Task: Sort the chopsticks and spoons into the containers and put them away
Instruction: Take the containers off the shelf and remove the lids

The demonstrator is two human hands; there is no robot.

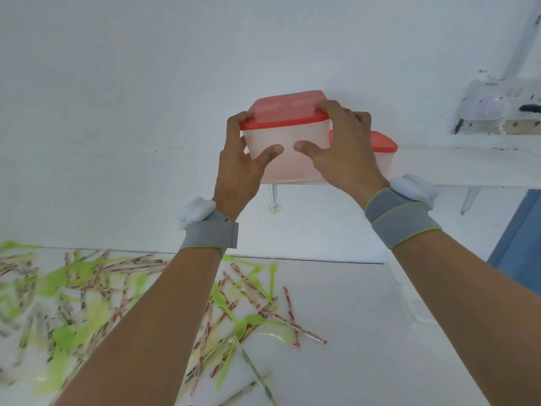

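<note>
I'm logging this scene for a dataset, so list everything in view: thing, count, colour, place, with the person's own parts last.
container: one, translucent with red lid, held up at the shelf edge
second container: one, translucent with red lid, on the shelf behind the first
shelf: one, white, on the wall at right
chopsticks: many, in red- and green-patterned wrappers, scattered on the table
spoons: many, lime green plastic, mixed among the chopsticks
table: one, white, below
wrist straps: two, grey with green edging, one per wrist
left hand: grips the container's left side
right hand: grips its right side
</note>
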